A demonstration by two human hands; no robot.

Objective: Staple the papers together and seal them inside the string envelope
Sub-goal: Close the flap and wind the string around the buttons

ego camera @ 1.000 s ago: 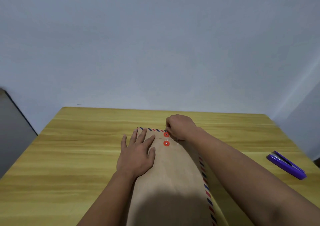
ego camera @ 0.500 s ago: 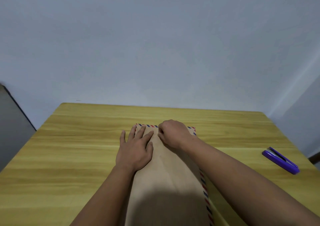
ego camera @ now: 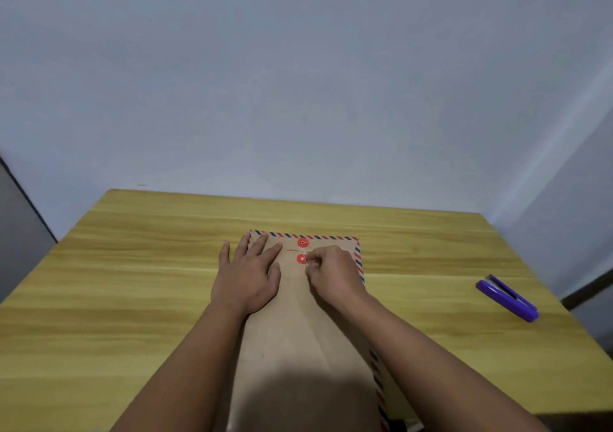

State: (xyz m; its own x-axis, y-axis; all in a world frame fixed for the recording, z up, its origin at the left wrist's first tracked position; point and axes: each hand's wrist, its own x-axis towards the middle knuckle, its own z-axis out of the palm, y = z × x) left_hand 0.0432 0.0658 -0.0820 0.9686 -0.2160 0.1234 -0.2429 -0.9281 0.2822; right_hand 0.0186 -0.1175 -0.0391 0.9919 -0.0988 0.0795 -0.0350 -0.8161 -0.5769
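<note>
On the yellow wood-grain tabletop [ego camera: 139, 299], seen from the head camera, we find a long brown kraft-paper string envelope [ego camera: 298, 338] lying flat in the middle, its length running away from us toward the pale wall [ego camera: 298, 83]. Red and blue stripes edge the envelope along its far end and right side. Two round red paper buttons sit near that far end, one above the other: the upper button [ego camera: 302, 242] on the folded-down flap, the lower button [ego camera: 301, 258] on the body just below the flap's edge. A thin white string [ego camera: 302, 251] runs between them.

Our left hand [ego camera: 247, 277] lies flat on the envelope's far-left part, fingers straight and spread, pressing the paper down, with the outer fingers reaching over the left edge onto the tabletop. Our right hand [ego camera: 330, 274] rests on the envelope just right of the lower button, fingers curled, with thumb and forefinger pinched together right beside that button; it appears to hold the string, though the strand at the fingertips is too fine for us to see. Both bare forearms stretch up from the near edge.

Well apart to the right, a purple stapler [ego camera: 507, 298] lies on the tabletop, angled, touching nothing else.
</note>
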